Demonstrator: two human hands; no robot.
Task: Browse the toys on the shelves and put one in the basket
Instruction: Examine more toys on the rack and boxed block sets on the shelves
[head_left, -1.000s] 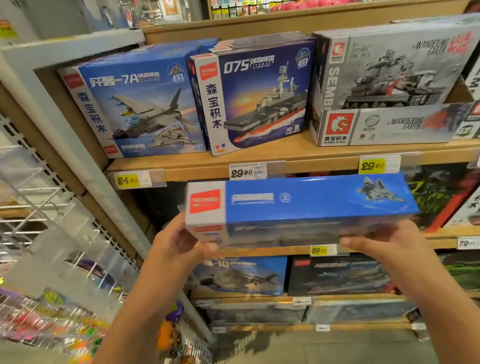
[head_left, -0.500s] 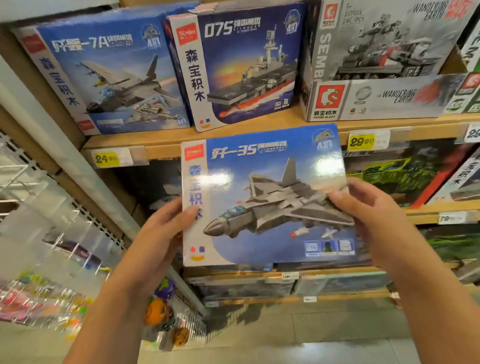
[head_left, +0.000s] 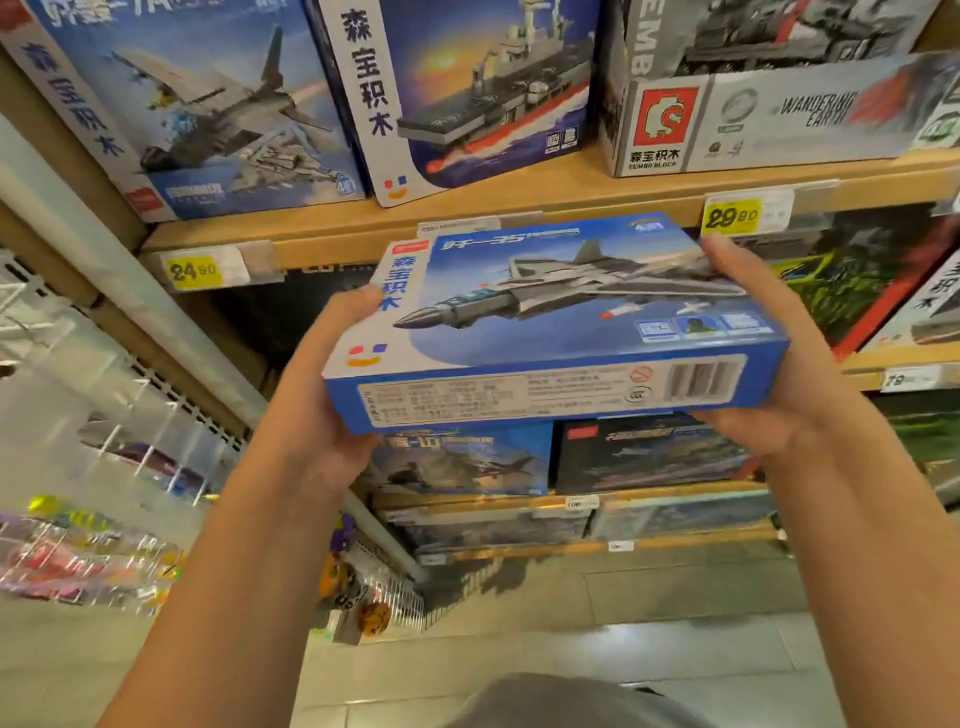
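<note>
Wooden shelves (head_left: 519, 208) fill the background, stocked with boxed building sets, yellow price tags (head_left: 730, 217) fixed along their front edges.

Item under inspection: one blue jet box (head_left: 561, 322), held in mid-air in front of the second shelf level, clear of all shelving. Its top face is tilted toward the camera and carries a grey fighter jet nose-left, a white side strip with blue characters, and a red brand patch at the 11 o'clock corner. The near long edge faces the viewer, printed with a white text panel and a barcode at the 3 o'clock end.

Grip: the left hand (head_left: 332, 395) holds the box at its 9 o'clock short end, thumb on the top face, fingers hidden beneath. The right hand (head_left: 769, 364) holds the 3 o'clock end, thumb along the top far corner, palm under the box.

Surroundings: at 12 o'clock, a warship box (head_left: 467, 88) stands beside an aircraft box (head_left: 208, 114) and a grey box (head_left: 779, 104). At 6 o'clock, darker boxes (head_left: 649, 457) sit on lower shelves. At 8 o'clock, a wire rack (head_left: 104, 415) holds bagged items, blurred. Tiled floor (head_left: 571, 649) lies open below the forearms. No basket can be identified.
</note>
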